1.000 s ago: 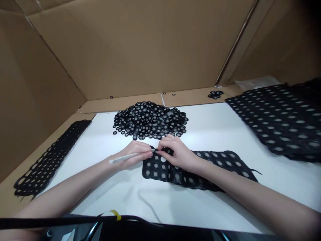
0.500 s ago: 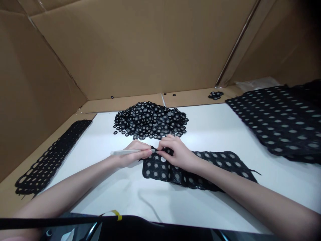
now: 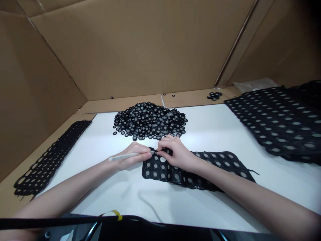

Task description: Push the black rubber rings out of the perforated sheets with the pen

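A black rubber sheet [image 3: 213,167] studded with pale round discs lies on the white table top [image 3: 213,127] in front of me. My right hand [image 3: 177,152] is closed, pinching the sheet's far left corner. My left hand [image 3: 134,154] is closed round a thin white stick tool [image 3: 122,156], whose tip meets the sheet right beside my right fingertips. Just beyond both hands sits a heap of loose black rings with pale centres [image 3: 149,120].
A long empty black strip with punched holes [image 3: 50,155] lies at the left edge. A large stack of black disc sheets [image 3: 278,120] fills the right. A few loose rings [image 3: 214,96] rest near the back. Brown cardboard walls [image 3: 140,47] enclose the table.
Hardly anything moved. The white tool in my left hand tilted slightly, and both hands stay at the same corner of the sheet.
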A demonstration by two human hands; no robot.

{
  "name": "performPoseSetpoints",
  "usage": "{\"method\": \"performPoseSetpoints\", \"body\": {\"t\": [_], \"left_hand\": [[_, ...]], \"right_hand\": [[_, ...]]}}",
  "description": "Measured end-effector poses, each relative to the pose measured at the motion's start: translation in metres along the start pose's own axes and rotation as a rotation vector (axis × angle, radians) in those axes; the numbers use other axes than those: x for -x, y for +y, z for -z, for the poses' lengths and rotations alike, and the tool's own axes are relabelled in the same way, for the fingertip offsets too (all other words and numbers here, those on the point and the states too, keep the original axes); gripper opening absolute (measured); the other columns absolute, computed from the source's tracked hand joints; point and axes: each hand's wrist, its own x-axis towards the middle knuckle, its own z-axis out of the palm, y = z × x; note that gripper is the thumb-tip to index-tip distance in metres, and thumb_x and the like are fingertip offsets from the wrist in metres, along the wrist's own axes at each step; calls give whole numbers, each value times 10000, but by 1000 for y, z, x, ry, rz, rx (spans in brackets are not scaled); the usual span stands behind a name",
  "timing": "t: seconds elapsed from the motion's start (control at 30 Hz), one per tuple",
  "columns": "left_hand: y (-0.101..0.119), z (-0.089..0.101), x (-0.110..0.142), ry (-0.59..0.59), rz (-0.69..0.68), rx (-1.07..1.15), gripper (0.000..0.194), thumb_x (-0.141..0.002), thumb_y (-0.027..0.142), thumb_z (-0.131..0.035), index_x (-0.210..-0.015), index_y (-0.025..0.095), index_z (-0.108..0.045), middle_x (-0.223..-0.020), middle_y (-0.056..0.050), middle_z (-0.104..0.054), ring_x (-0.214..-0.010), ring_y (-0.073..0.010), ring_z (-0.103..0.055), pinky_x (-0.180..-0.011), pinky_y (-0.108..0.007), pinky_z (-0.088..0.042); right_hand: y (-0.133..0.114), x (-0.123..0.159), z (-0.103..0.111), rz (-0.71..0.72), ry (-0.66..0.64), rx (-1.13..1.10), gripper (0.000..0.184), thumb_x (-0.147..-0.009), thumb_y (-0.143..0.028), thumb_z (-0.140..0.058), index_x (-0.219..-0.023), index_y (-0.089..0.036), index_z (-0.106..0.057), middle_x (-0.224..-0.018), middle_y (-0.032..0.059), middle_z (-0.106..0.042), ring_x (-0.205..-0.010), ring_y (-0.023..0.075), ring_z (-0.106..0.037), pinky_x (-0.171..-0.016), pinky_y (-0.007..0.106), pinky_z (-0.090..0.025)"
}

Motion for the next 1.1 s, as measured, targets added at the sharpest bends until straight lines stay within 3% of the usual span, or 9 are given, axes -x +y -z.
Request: {"method": "performPoseSetpoints", "body": {"t": [0.47, 0.67, 0.77, 0.83, 0.97, 1.1], "left_hand": [[-1, -2, 1, 5, -25, -26, 443, -972, 379, -327, -590, 156, -306, -587, 27, -342, -550, -91, -332, -563, -252, -265], [2, -1, 5, 39, 45, 17, 434, -971, 365, -336, -633, 133, -481, -631, 5, -467, -626, -107, -429, -628, -234, -329], [1, -3, 5, 97, 42, 41, 353, -955, 372, -387, -787, 133, -586, -746, -12, -574, -690, -114, -487, -668, -224, -361], [-1, -5, 6, 154, 77, 78, 270, -923, 385, -468, -887, 144, -583, -714, 13, -556, -638, -97, -462, -612, -206, -345], [-6, -11, 6, 259, 155, 153, 246, -872, 390, -565, -884, 145, -562, -585, 65, -437, -520, -65, -366, -499, -178, -269], [-9, -13, 5, 371, 103, 103, 225, -829, 360, -638, -850, 140, -595, -649, 33, -520, -554, -71, -421, -517, -181, -319]], "right_hand": [[-2, 0, 1, -11, -19, 6, 145, -837, -162, -567, -697, -184, -537, -772, 16, -625, -830, 188, -488, -750, 333, -292], [-2, 0, 0, -34, -22, 20, 145, -826, -155, -577, -690, -182, -533, -763, 9, -614, -834, 184, -477, -752, 330, -281], [-1, 0, 1, -33, -14, 16, 154, -821, -160, -585, -680, -178, -526, -753, 10, -605, -827, 182, -474, -753, 329, -283], [-1, 0, 1, -35, -7, 9, 151, -819, -160, -588, -682, -178, -525, -743, 11, -601, -824, 183, -475, -756, 330, -287], [0, 0, 1, -41, -4, 5, 147, -822, -159, -586, -690, -181, -525, -731, 8, -599, -824, 183, -475, -764, 333, -290], [1, 1, 0, -33, 4, 13, 143, -825, -170, -585, -694, -184, -530, -739, 8, -600, -819, 182, -474, -758, 330, -292]]}}
